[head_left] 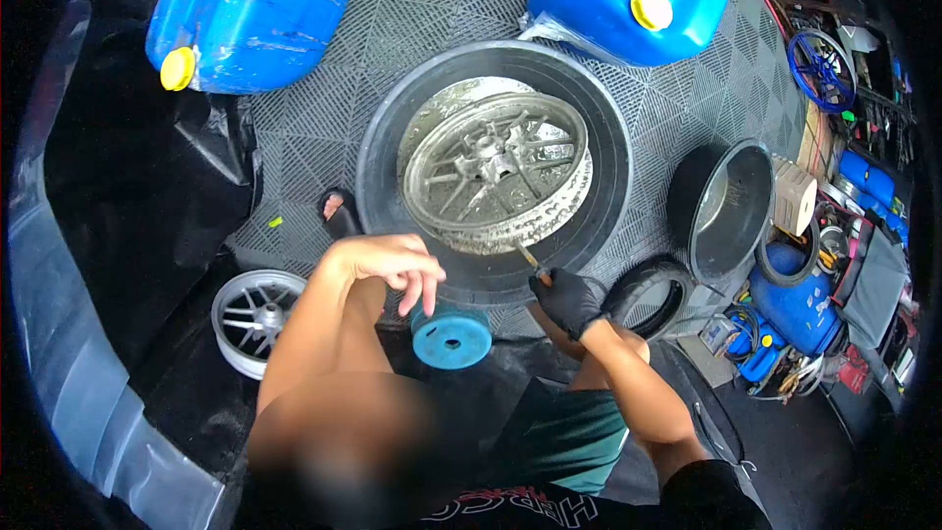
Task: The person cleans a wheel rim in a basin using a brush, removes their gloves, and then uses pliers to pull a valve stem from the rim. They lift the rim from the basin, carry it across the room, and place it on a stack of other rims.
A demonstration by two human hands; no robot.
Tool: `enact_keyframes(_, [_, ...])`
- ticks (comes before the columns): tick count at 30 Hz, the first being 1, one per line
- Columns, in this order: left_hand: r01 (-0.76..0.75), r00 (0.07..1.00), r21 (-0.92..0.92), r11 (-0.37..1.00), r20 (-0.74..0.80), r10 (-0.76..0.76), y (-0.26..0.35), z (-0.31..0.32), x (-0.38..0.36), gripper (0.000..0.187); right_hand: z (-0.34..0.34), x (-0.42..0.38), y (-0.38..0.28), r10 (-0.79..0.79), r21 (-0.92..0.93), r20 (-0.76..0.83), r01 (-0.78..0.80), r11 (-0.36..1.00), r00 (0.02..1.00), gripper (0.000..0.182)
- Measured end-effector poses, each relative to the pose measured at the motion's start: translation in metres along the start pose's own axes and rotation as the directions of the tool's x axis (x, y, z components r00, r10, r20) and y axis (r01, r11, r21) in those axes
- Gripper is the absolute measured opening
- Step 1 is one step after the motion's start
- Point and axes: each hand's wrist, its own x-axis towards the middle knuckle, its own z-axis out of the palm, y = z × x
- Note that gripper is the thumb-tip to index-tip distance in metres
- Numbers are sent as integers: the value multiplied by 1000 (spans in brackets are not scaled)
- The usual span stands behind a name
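Observation:
A grey spoked wheel rim [498, 165] leans in a round black tub [378, 152], partly in murky, bubbly liquid. My right hand [569, 302], in a black glove, is closed around the handle of a slim brush [530, 257], which points at the rim's near edge. My left hand [392, 265] is bare and hangs loosely over the tub's near left side. Its fingers droop, a little apart, with nothing seen in them. Below it is a turquoise round plastic piece [453, 342] with a hole in its middle.
Blue jerrycans with yellow caps stand at the back left [255, 15] and back right [613, 0]. A silver wheel rim [257, 322] lies at left. To the right are a tyre [650, 304], a black bucket [721, 211] and cluttered tools. Grey mats [432, 0] cover the floor.

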Motion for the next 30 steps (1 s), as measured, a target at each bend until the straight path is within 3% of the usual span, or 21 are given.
enact_keyframes(2, [-211,913,-208,955,-392,117,-30,22,-21,49,13,5,-3,69,51,-22,-67,996,997,39])
enact_keyframes(4, [-393,682,-298,870,-729,59,-57,55,-40,50,14,0,-11,70,93,-57,-65,994,996,42])
enact_keyframes(6, [-451,447,-221,865,-895,5,-87,82,-58,49,4,-5,-23,19,135,-133,-1,991,991,48])
enact_keyframes(8, [-313,201,-150,938,-976,-89,-121,111,-72,47,7,0,-21,-22,163,-225,60,985,974,50])
enact_keyframes(10, [-124,-15,-70,990,-997,-72,-159,140,-80,40,14,15,-12,-22,156,-263,65,986,964,47])
enact_keyframes(12, [-154,38,-204,967,-979,-200,-195,169,-86,31,18,27,5,-7,213,-218,54,975,976,40])
enact_keyframes(14, [-308,126,-288,907,-957,-261,-191,205,-91,23,15,30,5,-15,350,-159,71,934,987,36])
enact_keyframes(16, [-386,266,-416,823,-905,-333,-176,240,-99,13,0,25,4,-102,440,-52,114,891,993,37])
enact_keyframes(18, [-405,224,-207,891,-967,-122,-168,267,-104,10,-4,27,8,-226,473,-33,214,855,974,38])
enact_keyframes(21, [-405,325,-345,847,-920,-219,-171,294,-122,10,-27,-2,-22,-26,679,137,-75,730,990,40])
enact_keyframes(23, [-371,449,-385,845,-871,-200,-163,300,-139,12,-33,-15,-29,166,779,398,-428,458,902,42])
enact_keyframes(26, [-275,547,-329,904,-827,-134,-152,301,-150,15,-31,-39,-27,225,732,424,-478,486,877,42])
enact_keyframes(27, [-213,603,-322,923,-786,-135,-145,300,-157,15,-29,-44,-17,209,756,491,-532,381,846,39])
enact_keyframes(30, [-85,695,-314,946,-699,-170,-129,293,-158,18,-14,-67,23,145,749,581,-596,289,801,36])
